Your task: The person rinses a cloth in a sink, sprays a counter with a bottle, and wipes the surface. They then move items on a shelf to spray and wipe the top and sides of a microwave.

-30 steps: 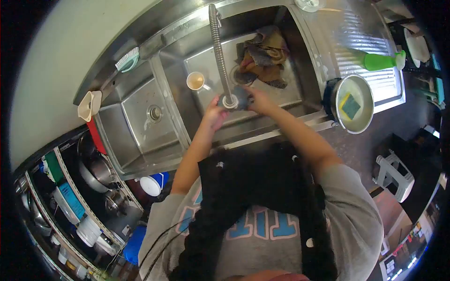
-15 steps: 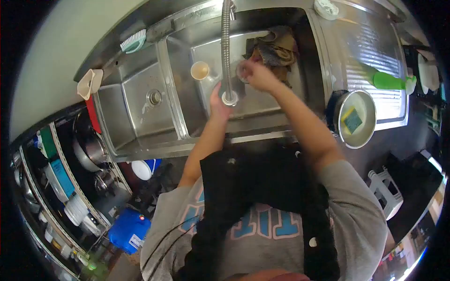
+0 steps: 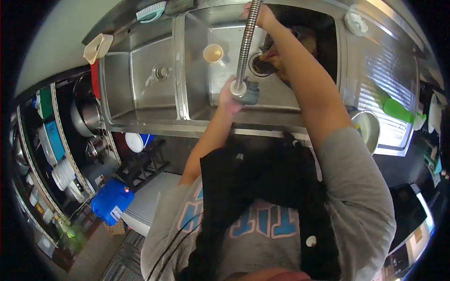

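Observation:
My left hand is in the right-hand basin under the round spray head, closed on a dark grey object whose shape is partly hidden. Reaching to the back edge of the sink, my right hand is beside the coiled metal hose; its fingertips are hidden or blurred. A beige cup stands in the same basin, left of the hose. Dark and brown cloths lie at the basin's right side, partly behind my right arm, near the drain.
The left basin has a drain. A brush and beige container rest on the rim. On the right are a metal bowl, green bottle and white dish.
My right hand has moved from beside the cloths up to the sink's back edge. The grey object now shows at my left hand. The camera view has shifted, and the drain is uncovered.

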`<state>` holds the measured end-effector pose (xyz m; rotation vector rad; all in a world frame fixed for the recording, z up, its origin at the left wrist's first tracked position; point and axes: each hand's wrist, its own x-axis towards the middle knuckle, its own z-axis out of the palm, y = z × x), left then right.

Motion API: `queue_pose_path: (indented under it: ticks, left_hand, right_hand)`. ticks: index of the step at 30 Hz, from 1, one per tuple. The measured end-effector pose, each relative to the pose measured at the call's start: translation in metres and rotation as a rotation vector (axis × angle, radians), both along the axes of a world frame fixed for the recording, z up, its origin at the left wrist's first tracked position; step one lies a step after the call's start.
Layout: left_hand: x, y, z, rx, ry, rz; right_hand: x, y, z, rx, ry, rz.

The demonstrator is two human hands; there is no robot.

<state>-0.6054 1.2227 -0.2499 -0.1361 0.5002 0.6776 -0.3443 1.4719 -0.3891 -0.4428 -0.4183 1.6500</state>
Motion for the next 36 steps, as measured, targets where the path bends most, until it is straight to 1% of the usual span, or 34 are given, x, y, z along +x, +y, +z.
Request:
queue_pose_path:
  ticks: [1,2,4,5,6,8,9,10,12,13,14,16,17,19,20,21,22,23,24,25,26,27,28,30,31,32,34,35,36]
  left_hand:
    - [0.008,-0.003,0.021,0.037,0.194,0.021]
    - [0.008,-0.002,0.02,0.037,0.192,0.032]
    - [0.007,-0.002,0.017,-0.003,0.222,0.104]
    - [0.005,-0.003,0.015,-0.004,0.221,0.109]
    - [0.002,-0.004,0.012,0.012,0.226,0.122]
    - [-0.004,-0.005,0.014,0.028,0.235,0.145]
    - [-0.006,-0.004,0.017,0.039,0.323,0.126]
    - [-0.008,-0.002,0.018,0.051,0.41,0.105]
    - [-0.011,0.003,0.021,0.081,0.458,0.109]
    - [-0.013,0.006,0.023,0.111,0.503,0.109]
    - [-0.015,0.009,0.026,0.114,0.499,0.105]
    - [-0.022,0.013,0.034,0.17,0.382,0.16]
    - [-0.024,0.014,0.044,0.161,0.452,0.174]
    - [-0.033,0.017,0.048,0.21,0.481,0.176]
    - [-0.039,0.02,0.048,0.254,0.52,0.184]
    - [-0.049,0.024,0.038,0.17,0.547,0.214]
    - [-0.049,0.026,0.047,0.177,0.54,0.202]
    - [-0.049,0.027,0.064,0.3,0.592,0.156]
    - [-0.051,0.028,0.073,0.422,0.643,0.108]
    - [-0.056,0.028,0.069,0.429,0.637,0.093]
    - [-0.062,0.027,0.059,0.561,0.777,-0.006]
    - [-0.067,0.025,0.053,0.693,0.914,-0.104]
    - [-0.067,0.023,0.057,0.701,0.907,-0.115]
    - [-0.068,0.014,0.074,1.078,1.022,-0.202]
    - [-0.069,0.013,0.079,1.02,0.968,-0.224]
    - [-0.073,0.014,0.084,1.033,0.96,-0.234]
    - [-0.084,0.017,0.093,0.82,0.817,-0.181]
    - [-0.089,0.022,0.094,0.83,0.811,-0.188]
    - [-0.093,0.03,0.093,0.748,0.708,-0.099]
  right_hand:
    - [0.009,-0.033,0.071,0.278,-0.943,0.004]
    - [0.002,-0.046,0.081,0.283,-0.943,0.014]
    - [-0.005,-0.056,0.088,0.141,-0.477,-0.185]
    - [-0.006,-0.054,0.072,0.231,-0.466,-0.228]
    - [-0.011,-0.047,0.058,0.234,-0.466,-0.222]
    - [-0.027,-0.036,0.038,-0.052,0.318,-0.324]
    - [-0.026,-0.04,0.031,-0.032,0.272,-0.268]
    - [-0.026,-0.04,0.025,-0.032,0.275,-0.263]
    - [-0.027,-0.057,0.051,-0.161,-0.659,-0.523]
    - [-0.029,-0.073,0.095,-0.314,-0.838,-0.54]
    - [-0.03,-0.083,0.122,-0.314,-0.839,-0.546]
    - [-0.032,-0.101,0.154,-0.204,-0.641,-0.568]
    - [-0.039,-0.114,0.15,-0.147,-0.755,-0.717]
    - [-0.054,-0.159,0.156,-0.365,-0.916,-0.656]
    - [-0.061,-0.176,0.105,-0.387,-0.87,-0.534]
    - [-0.078,-0.201,0.062,-0.527,-1.105,-0.443]
    - [-0.088,-0.229,0.04,-0.385,-1.383,0.024]
    - [-0.115,-0.254,-0.01,-0.597,-0.778,0.086]
    - [-0.134,-0.278,0.03,-0.555,-0.384,0.239]
    - [-0.16,-0.3,0.098,-0.49,0.012,0.38]
    - [-0.177,-0.296,0.167,-0.483,0.207,0.387]
    - [-0.19,-0.289,0.209,-0.47,0.4,0.395]
    - [-0.2,-0.284,0.208,-0.466,0.4,0.381]
    - [-0.217,-0.272,0.189,-0.749,0.395,0.225]
    - [-0.221,-0.267,0.161,-0.561,0.54,0.262]
    - [-0.227,-0.258,0.158,-0.552,0.543,0.249]
    - [-0.244,-0.242,0.154,-0.656,0.261,0.023]
    - [-0.245,-0.243,0.19,-0.661,0.293,-0.089]
    - [-0.25,-0.24,0.204,-0.655,0.294,-0.101]
